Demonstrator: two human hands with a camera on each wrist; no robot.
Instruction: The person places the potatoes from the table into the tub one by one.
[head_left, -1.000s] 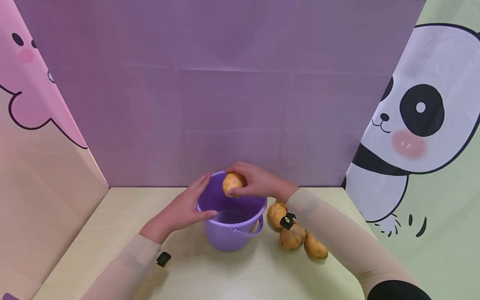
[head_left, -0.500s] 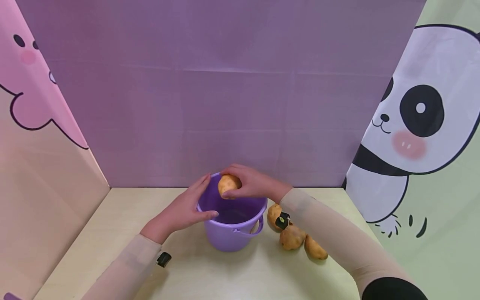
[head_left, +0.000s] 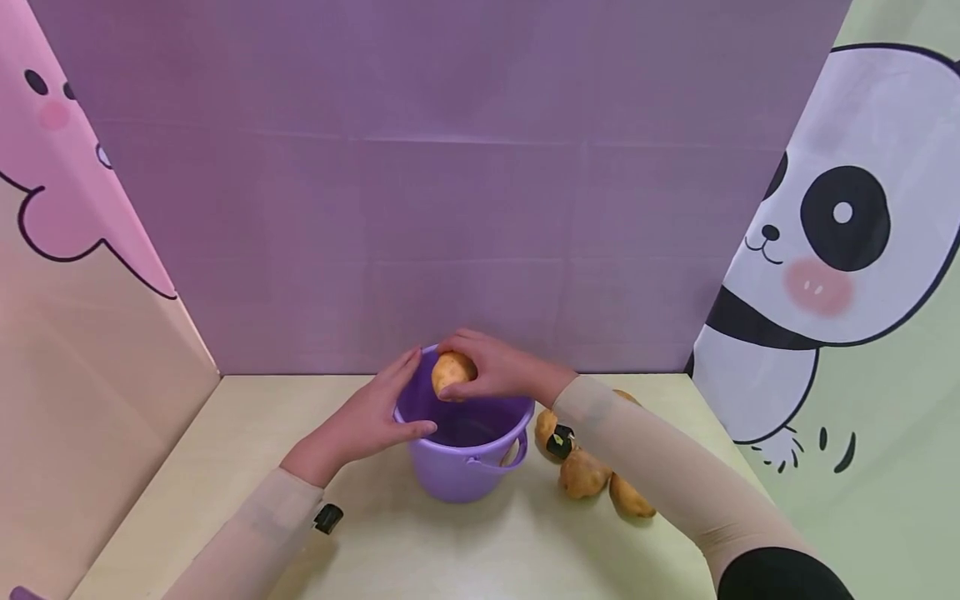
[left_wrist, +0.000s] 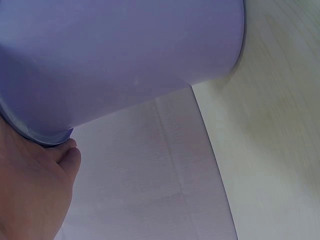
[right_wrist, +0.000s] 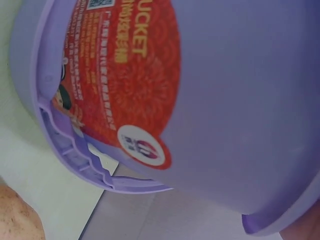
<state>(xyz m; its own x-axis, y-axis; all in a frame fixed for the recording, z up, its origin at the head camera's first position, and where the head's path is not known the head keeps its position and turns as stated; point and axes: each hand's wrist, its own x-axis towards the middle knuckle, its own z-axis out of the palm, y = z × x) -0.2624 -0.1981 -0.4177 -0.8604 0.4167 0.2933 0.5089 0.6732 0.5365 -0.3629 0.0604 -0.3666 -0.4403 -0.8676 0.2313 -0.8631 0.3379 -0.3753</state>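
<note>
A purple plastic bucket [head_left: 453, 479] stands upright on the table, its handle folded down at the front right. My left hand [head_left: 360, 421] rests on the left side of its rim, fingers straight along the edge and thumb reaching over the front. With fingers and thumb, my right hand [head_left: 498, 367] grips a potato [head_left: 452, 375] over the bucket's mouth, near the back left. In the left wrist view my left hand [left_wrist: 35, 185] touches the rim. The right wrist view shows the bucket's side with a red label [right_wrist: 130, 65]; the held potato is hidden there.
Several more potatoes [head_left: 585, 475] lie on the pale wooden table [head_left: 360, 542], right of the bucket and partly under my right forearm. A purple cloth wall [head_left: 465, 208] rises behind the table. A panda-printed panel [head_left: 840, 317] stands on the right.
My right hand has moved slightly left and a little lower with the potato, over the bucket's mouth. More of a potato behind the right forearm shows. My left hand and the bucket have stayed put.
</note>
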